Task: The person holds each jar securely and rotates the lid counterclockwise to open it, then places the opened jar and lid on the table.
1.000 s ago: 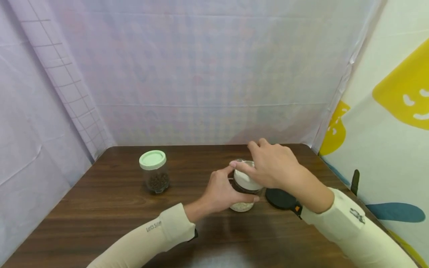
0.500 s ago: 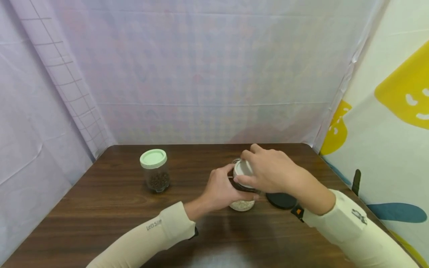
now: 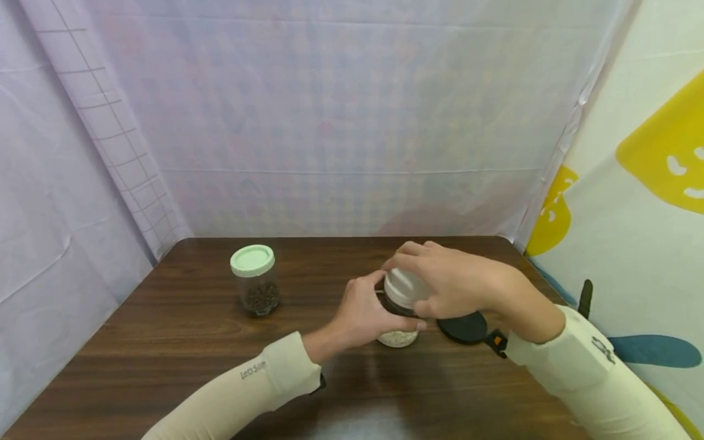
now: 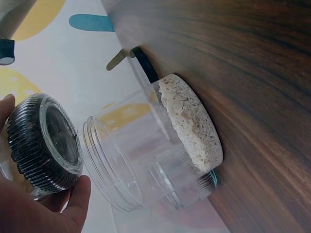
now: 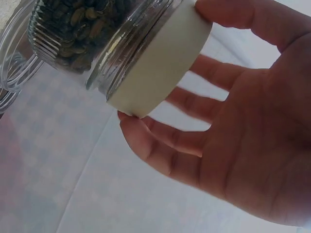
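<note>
My left hand grips a small ribbed glass jar around its side. Dark greenish seeds fill what I see of this jar in the right wrist view. On its white lid the fingertips and thumb of my right hand close in from around the rim. The lid sits on the jar. Directly beneath stands a larger clear open jar, with pale flakes in its bottom. From the head view, my hands hide most of both jars.
A black round lid lies right of the open jar on the dark wooden table. At the left stands a jar with a mint-green lid and dark contents. Another clear glass vessel stands close behind the open jar.
My right hand has shifted its fingers around the white lid and turned, its wrist ending slightly further right. The left hand keeps its hold in the same spot.
</note>
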`<state>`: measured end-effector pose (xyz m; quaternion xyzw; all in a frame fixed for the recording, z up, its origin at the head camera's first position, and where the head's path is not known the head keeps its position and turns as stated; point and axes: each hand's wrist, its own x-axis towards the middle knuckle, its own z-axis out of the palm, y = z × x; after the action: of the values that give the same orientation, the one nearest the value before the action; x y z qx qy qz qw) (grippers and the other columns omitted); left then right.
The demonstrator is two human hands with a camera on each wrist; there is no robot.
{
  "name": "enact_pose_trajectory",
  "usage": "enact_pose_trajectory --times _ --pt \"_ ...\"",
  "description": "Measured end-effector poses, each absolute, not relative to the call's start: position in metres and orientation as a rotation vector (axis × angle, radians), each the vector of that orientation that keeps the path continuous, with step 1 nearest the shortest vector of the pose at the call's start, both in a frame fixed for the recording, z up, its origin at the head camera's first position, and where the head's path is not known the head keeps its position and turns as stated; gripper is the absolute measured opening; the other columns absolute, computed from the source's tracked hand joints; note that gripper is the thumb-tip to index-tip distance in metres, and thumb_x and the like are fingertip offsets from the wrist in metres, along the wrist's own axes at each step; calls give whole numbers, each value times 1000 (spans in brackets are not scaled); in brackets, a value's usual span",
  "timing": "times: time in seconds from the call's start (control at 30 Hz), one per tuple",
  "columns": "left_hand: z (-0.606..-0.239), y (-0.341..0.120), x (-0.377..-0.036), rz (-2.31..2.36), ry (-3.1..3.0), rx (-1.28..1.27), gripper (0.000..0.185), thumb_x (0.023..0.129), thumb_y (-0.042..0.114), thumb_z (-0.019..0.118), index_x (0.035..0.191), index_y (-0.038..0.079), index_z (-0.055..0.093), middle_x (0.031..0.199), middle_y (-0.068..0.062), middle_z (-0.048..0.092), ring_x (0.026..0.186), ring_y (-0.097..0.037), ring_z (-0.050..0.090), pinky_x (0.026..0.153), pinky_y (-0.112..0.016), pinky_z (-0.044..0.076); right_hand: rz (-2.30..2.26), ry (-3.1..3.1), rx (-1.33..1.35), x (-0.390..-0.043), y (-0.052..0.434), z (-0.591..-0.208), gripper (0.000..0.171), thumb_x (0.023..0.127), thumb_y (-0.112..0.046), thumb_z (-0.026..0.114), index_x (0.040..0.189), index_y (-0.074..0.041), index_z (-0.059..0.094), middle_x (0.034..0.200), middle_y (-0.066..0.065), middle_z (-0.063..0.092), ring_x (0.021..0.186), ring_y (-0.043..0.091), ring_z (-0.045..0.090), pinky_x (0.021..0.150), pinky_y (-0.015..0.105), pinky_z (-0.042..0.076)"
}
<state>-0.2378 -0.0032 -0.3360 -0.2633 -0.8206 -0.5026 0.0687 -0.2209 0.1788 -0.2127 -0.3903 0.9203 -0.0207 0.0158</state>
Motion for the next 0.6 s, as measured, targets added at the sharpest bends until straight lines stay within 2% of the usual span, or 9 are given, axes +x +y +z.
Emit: enact_pose_trajectory --times 0.17,0.33,0.4,0.47,0.53,0.6 --pt "-337 -3 -238 -1507 -2461 -793 85 64 51 94 138 31 58 113 12 70 100 -4 66 84 -27 56 -101 2808 -1318 -222 180 -213 61 79 -10 74 136 -26 58 139 -3 53 113 23 54 84 40 53" --pt "-338 -3 -238 -1493 -2474 -778 84 63 51 94 136 27 60 114 12 70 102 -5 66 85 -27 55 -120 2792 -1348 -220 180 -213 68 76 -7 75 139 -24 55 140 -4 51 114 21 53 86 39 52" --pt "-338 -3 -238 -1493 -2479 -772 79 64 51 94 131 24 62 112 11 70 101 -5 65 84 -27 55 -134 2804 -1342 -219 180 -213 68 81 -14 76 143 -24 51 144 -3 48 116 21 54 87 39 52" --pt "-337 -3 -238 -1509 -2480 -770 73 65 50 94 125 21 64 109 11 71 99 -5 66 82 -27 56 -153 2846 -1313 -217 179 -213 65 90 -28 75 148 -24 47 146 -2 47 118 22 55 89 40 53" --pt "-337 -3 -238 -1513 -2485 -778 72 66 50 93 125 22 64 110 12 71 98 -4 66 83 -27 56 -170 2934 -1235 -217 177 -213 64 96 -48 65 151 -22 44 147 2 47 118 24 58 90 45 54" --pt "-337 -3 -238 -1512 -2491 -788 75 66 51 93 129 24 63 112 11 71 100 -4 66 84 -28 57 -170 3048 -1108 -216 173 -214 69 98 -64 51 151 -20 43 144 7 50 111 26 63 88 47 55"
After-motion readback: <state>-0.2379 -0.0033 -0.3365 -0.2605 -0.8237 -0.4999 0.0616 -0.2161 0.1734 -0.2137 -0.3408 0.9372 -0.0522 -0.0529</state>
